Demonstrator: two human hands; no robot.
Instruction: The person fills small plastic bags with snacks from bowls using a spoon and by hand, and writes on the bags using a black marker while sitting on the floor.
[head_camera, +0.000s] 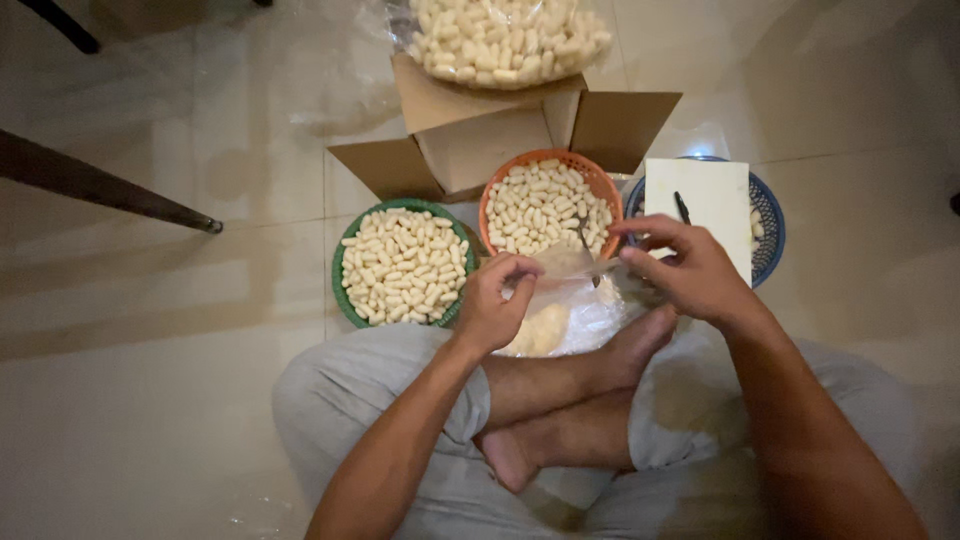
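Seated cross-legged on the tile floor. Our left hand (492, 305) and right hand (688, 268) each pinch an edge of a clear plastic bag (572, 300) over our feet, fingers closed narrow on the film, its mouth held open. We judge bag-filling underway. Beyond: green basket (343, 262), orange basket (603, 186), blue basket (771, 222), all holding pale cocoon-like pieces; cardboard box (620, 125) farthest.

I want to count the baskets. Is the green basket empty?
No, the green basket is filled with small pale oval pieces, just like the orange basket beside it.
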